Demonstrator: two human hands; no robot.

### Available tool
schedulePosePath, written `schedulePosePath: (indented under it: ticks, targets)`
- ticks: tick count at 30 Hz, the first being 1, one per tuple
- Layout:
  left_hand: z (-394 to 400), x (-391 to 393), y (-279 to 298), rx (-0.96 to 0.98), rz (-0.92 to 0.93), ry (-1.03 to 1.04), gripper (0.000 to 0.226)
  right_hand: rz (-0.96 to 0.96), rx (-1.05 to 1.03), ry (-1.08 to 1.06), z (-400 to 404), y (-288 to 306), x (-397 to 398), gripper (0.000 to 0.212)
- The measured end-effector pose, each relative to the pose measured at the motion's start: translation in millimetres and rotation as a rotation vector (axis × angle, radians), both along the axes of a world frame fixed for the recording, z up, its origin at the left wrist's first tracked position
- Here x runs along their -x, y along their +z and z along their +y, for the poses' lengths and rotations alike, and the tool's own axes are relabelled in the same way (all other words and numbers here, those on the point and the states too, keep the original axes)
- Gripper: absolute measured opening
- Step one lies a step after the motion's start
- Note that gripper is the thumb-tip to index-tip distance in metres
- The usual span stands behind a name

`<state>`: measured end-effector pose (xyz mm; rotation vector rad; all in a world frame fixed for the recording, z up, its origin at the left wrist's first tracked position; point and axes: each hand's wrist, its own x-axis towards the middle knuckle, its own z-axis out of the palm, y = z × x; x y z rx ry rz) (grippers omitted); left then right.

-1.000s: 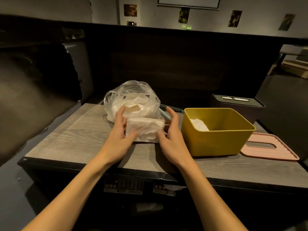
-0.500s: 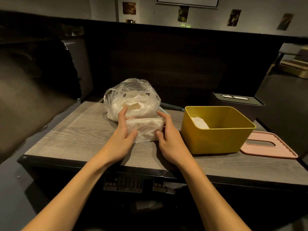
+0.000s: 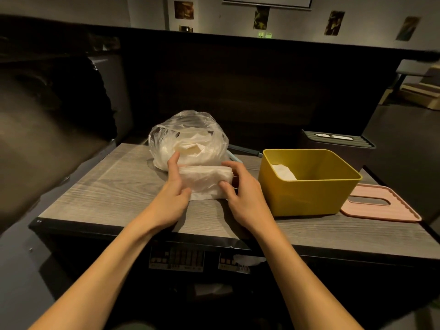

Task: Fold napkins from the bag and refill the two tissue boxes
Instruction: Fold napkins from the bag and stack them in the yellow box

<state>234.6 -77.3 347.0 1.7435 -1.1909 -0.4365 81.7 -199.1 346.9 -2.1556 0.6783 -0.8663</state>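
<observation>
Both hands, left (image 3: 175, 196) and right (image 3: 240, 194), have closed in, fingers curled around the ends of the napkin stack (image 3: 206, 181) on the surface beside the yellow box (image 3: 307, 201); uneven squeezing could splay it.

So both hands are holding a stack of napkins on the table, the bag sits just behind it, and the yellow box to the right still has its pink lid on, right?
Not quite. The head view shows the yellow box open, a napkin inside; its pink lid lies flat on the table to the right. The left hand and right hand do hold the napkin stack, the bag just behind.
</observation>
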Motion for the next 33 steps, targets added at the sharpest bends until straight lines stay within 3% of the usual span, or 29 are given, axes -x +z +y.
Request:
schedulePosePath:
  ticks: [4, 9, 14, 20, 29, 33]
  targets:
    - [0.7, 5.8, 3.2, 0.056, 0.052, 0.036, 0.087, -0.016, 0.05, -0.034, 4.6, 1.6, -0.4, 0.025]
    - [9.2, 2.3, 12.2, 0.149, 0.291, 0.152, 0.091, -0.006, 0.096, -0.046, 20.0, 19.3, 5.2, 0.02]
    - [7.8, 5.6, 49.1, 0.18, 0.329, 0.179, 0.071, 0.04, 0.221, -0.038, 22.9, 72.4, 11.3, 0.041]
    - [-27.6, 16.9, 98.7, 0.122, 0.172, 0.07, 0.078, 0.124, 0.338, -0.014, -1.4, 117.8, 49.4, 0.052]
    - [-111.9, 65.0, 136.0, 0.026, 0.066, -0.154, 0.09, 0.316, 0.337, -0.167, -43.8, 131.9, 119.9, 0.037]
    - [-140.7, 71.2, 147.7, -0.094, -0.1, -0.237, 0.089, 0.443, 0.299, -0.183, -42.1, 125.6, 129.8, 0.025]
